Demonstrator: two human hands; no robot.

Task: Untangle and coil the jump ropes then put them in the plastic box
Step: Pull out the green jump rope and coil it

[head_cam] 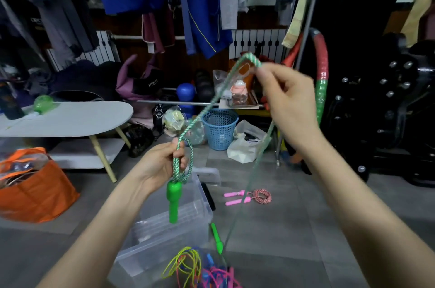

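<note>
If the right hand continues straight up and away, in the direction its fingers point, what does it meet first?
Probably the hanging blue clothes above and behind. The right hand pinches the green rope, and no nearer thing shows in that line, though depth is hard to judge.
</note>
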